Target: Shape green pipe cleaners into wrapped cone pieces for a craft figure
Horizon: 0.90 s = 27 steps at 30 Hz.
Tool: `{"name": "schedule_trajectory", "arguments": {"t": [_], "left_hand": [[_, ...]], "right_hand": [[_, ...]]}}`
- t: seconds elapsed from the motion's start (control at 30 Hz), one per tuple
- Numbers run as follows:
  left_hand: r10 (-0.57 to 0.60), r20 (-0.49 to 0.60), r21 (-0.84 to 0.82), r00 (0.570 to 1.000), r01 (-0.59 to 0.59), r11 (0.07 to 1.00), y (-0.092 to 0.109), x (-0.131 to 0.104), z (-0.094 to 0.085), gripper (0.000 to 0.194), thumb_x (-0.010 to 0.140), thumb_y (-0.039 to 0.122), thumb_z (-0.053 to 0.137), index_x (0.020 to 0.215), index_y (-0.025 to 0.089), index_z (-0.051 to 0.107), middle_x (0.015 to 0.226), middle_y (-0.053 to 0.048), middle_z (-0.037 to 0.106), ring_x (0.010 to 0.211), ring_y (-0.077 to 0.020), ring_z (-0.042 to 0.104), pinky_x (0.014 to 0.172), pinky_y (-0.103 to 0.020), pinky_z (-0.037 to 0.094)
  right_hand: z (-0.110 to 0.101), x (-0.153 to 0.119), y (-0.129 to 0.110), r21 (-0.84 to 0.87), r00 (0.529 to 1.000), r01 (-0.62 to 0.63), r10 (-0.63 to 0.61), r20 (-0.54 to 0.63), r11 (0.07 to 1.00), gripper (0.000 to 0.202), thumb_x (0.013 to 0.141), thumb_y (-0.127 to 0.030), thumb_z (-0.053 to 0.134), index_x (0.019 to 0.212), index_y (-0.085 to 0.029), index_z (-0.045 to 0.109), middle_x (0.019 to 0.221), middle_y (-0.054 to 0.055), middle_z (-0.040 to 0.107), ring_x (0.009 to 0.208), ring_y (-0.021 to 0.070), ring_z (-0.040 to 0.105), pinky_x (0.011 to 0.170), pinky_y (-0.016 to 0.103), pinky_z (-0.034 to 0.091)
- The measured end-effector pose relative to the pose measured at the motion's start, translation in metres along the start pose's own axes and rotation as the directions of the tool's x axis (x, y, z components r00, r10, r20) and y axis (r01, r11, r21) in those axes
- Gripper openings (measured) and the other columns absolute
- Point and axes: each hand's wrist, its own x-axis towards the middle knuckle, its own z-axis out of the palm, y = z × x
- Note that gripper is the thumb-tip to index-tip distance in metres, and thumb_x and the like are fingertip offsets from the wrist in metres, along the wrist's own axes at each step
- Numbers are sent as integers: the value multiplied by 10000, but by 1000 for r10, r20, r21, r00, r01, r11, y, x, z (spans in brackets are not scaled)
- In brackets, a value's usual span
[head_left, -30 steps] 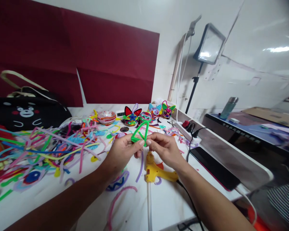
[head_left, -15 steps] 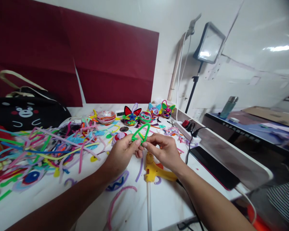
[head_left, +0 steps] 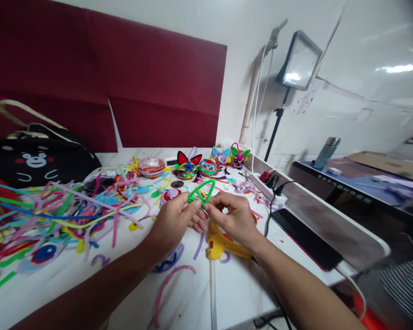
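A green pipe cleaner (head_left: 210, 187), bent into a pointed loop with a strand across it, is held above the table between both hands. My left hand (head_left: 177, 215) pinches its left side with thumb and forefinger. With closed fingertips, my right hand (head_left: 232, 215) grips its lower right end. Below the hands lies a yellow hot glue gun (head_left: 223, 246) with a clear glue stick (head_left: 212, 288) sticking out of its back. A pink pipe cleaner (head_left: 163, 288) and an oval piece with a blue zigzag (head_left: 170, 260) rest near my left forearm.
Tangled colourful pipe cleaners (head_left: 72, 211) cover the left side. Finished-looking decorated balls (head_left: 187, 167) stand at the back beside a stack of bowls (head_left: 151, 167). On the right are a phone (head_left: 306, 238), a power strip (head_left: 268, 187) with cables, and a raised table edge (head_left: 330, 220).
The green loop has tilted lower and to the right, its tip dropping slightly. Both hands keep their hold with only small finger shifts.
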Motion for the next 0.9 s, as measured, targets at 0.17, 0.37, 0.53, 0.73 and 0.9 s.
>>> {"name": "schedule_trajectory", "arguments": {"t": [0.17, 0.37, 0.53, 0.73, 0.9], "left_hand": [[-9, 8, 17, 1000, 9, 1000, 1, 0, 0, 167, 824, 305, 533, 765, 149, 532, 564, 14, 624, 466, -124, 629, 465, -223, 514], [-20, 16, 6, 1000, 19, 1000, 3, 1, 1, 175, 814, 302, 532, 728, 150, 531, 508, 10, 624, 435, -112, 609, 438, -191, 479], [-36, 21, -38, 999, 37, 999, 5, 1, 1, 226, 763, 348, 600, 680, 148, 535, 479, 6, 618, 413, -106, 588, 425, -181, 457], [-51, 39, -62, 998, 53, 997, 3, -1, 1, 204, 804, 324, 555, 703, 148, 542, 477, -5, 627, 423, -105, 588, 428, -172, 432], [-86, 65, -52, 994, 90, 995, 6, -2, 1, 198, 828, 302, 522, 709, 145, 544, 476, -2, 611, 420, -100, 571, 432, -178, 423]], "right_hand": [[0, 0, -1, 1, 1000, -3, 3, 2, 1000, 103, 768, -134, 616, 671, -148, 648, 588, -4, 597, 513, 89, 503, 497, 203, 382], [0, -2, -1, -6, 1000, -21, 21, -3, 1000, 117, 771, -151, 620, 656, -145, 639, 571, -1, 596, 508, 92, 505, 498, 209, 383], [1, -2, -2, 16, 999, -31, 32, -11, 999, 127, 780, -168, 618, 657, -140, 635, 576, 4, 594, 509, 92, 501, 498, 209, 387], [1, -3, -4, 41, 998, -69, 70, -12, 997, 129, 771, -155, 613, 643, -141, 628, 566, 1, 585, 502, 89, 489, 492, 209, 382], [0, -4, -3, 89, 996, -90, 92, -18, 992, 117, 751, -148, 633, 635, -142, 620, 551, -11, 570, 491, 83, 473, 480, 202, 376]]}}
